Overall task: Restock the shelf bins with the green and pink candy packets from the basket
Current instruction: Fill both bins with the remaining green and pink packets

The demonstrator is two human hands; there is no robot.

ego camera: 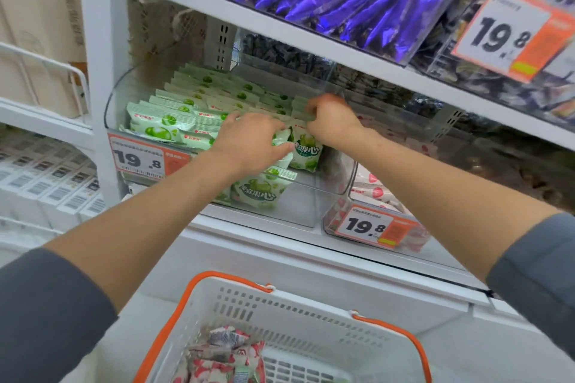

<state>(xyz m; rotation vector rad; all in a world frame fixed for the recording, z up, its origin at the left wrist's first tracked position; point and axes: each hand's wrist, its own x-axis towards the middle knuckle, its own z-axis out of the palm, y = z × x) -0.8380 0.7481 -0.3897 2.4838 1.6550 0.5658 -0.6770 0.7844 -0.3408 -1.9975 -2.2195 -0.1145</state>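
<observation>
Here we straighten the green packets (168,124) in the clear bin (311,202): our left hand (252,140) grips one and our right hand (329,121) pinches upright ones, probably so the row stands. Pink packets (224,357) lie in the near basket (311,314).

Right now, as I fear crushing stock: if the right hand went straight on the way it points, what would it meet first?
The right hand points left into the clear bin; it would first meet the green packets its fingers seem to pinch, though depth is unclear.
</observation>
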